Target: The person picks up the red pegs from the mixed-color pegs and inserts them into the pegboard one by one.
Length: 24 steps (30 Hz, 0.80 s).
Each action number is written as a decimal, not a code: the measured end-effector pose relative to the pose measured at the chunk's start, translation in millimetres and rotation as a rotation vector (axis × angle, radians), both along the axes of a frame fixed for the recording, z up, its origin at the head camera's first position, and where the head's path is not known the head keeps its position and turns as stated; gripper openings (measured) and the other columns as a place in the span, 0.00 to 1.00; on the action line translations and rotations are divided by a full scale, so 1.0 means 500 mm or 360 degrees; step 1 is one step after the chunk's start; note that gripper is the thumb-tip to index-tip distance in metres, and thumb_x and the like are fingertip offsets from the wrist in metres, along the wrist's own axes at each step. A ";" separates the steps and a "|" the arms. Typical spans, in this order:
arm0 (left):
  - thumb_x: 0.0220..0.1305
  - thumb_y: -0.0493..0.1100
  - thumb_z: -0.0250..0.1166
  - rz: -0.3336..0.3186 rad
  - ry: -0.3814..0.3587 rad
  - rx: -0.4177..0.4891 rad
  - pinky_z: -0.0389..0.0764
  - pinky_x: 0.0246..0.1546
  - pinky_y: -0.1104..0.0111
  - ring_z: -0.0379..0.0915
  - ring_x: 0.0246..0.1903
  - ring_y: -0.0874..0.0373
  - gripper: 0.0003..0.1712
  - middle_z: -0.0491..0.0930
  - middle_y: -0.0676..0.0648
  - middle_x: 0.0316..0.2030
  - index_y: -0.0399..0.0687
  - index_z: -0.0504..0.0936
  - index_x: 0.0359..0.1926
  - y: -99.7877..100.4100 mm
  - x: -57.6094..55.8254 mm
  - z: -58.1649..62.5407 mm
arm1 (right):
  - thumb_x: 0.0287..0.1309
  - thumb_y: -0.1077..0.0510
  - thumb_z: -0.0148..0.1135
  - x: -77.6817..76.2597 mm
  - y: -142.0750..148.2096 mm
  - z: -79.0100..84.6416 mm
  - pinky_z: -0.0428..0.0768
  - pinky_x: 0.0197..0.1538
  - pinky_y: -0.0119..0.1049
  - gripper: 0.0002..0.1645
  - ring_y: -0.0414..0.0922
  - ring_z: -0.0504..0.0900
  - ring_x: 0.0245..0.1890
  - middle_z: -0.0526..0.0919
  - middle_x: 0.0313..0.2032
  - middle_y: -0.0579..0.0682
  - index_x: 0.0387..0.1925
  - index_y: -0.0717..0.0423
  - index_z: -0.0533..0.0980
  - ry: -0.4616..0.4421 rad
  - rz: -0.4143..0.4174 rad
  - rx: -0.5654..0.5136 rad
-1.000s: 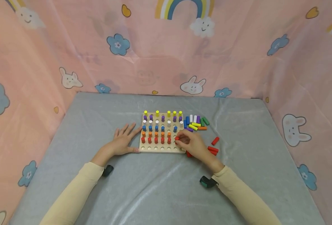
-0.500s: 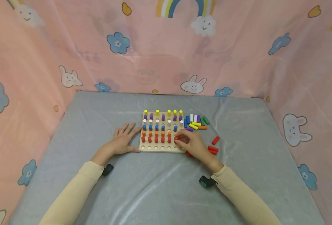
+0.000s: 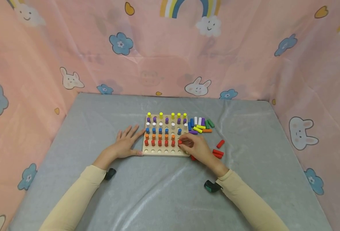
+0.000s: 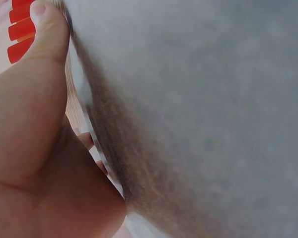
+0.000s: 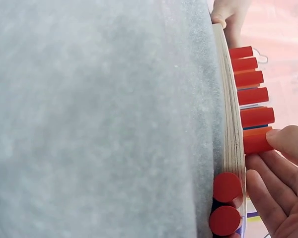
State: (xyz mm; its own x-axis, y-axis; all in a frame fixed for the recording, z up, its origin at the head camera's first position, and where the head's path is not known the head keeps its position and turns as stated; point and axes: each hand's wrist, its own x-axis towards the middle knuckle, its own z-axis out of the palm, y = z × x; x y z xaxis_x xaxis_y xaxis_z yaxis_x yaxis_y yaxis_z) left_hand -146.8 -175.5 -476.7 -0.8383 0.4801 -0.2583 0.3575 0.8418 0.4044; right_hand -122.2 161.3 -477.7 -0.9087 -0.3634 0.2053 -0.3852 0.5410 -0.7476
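A wooden pegboard [image 3: 167,153] lies on the table with rows of upright yellow, purple, white, blue, orange and red pegs. Along its left side my left hand [image 3: 123,146] is spread, thumb at the near corner and index fingertip at the edge; the left wrist view shows the thumb [image 4: 49,34] beside the red pegs. My right hand [image 3: 200,149] pinches a red peg [image 5: 258,143] at the right end of the red row, where it stands upright in the board. The thumb is on the peg's top end, with the other fingers beneath in the right wrist view.
Loose blue, white, purple, green, yellow and orange pegs [image 3: 200,127] lie right of the board. Several loose red pegs [image 3: 218,152] lie nearer, some close to the right hand. Grey cloth covers the table [image 3: 158,192]; a pink printed curtain [image 3: 158,64] surrounds it.
The red peg in my right hand has gone from tilted to upright in the red row, with the hand shifting very slightly left. The left hand has stayed in place.
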 end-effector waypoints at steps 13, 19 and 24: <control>0.56 0.65 0.69 0.0006 -0.0006 0.0001 0.34 0.70 0.31 0.29 0.78 0.34 0.59 0.37 0.40 0.80 0.60 0.45 0.79 0.000 0.001 0.001 | 0.57 0.59 0.71 0.001 -0.001 0.002 0.86 0.40 0.33 0.14 0.42 0.89 0.38 0.89 0.39 0.50 0.46 0.55 0.82 -0.0020 -0.0003 0.0028; 0.56 0.66 0.68 0.0005 -0.0013 -0.0015 0.34 0.70 0.31 0.28 0.78 0.35 0.59 0.36 0.41 0.80 0.62 0.45 0.79 -0.001 0.000 -0.003 | 0.57 0.58 0.72 0.004 0.000 0.004 0.86 0.41 0.33 0.15 0.41 0.88 0.38 0.89 0.41 0.49 0.47 0.54 0.82 -0.0070 -0.0005 0.0044; 0.56 0.65 0.68 0.0004 -0.0009 -0.0011 0.34 0.70 0.30 0.28 0.78 0.35 0.59 0.36 0.41 0.80 0.62 0.44 0.79 0.000 0.000 -0.002 | 0.57 0.59 0.71 0.007 0.006 0.010 0.86 0.42 0.34 0.16 0.41 0.88 0.38 0.89 0.42 0.50 0.48 0.55 0.82 -0.0071 -0.0003 0.0046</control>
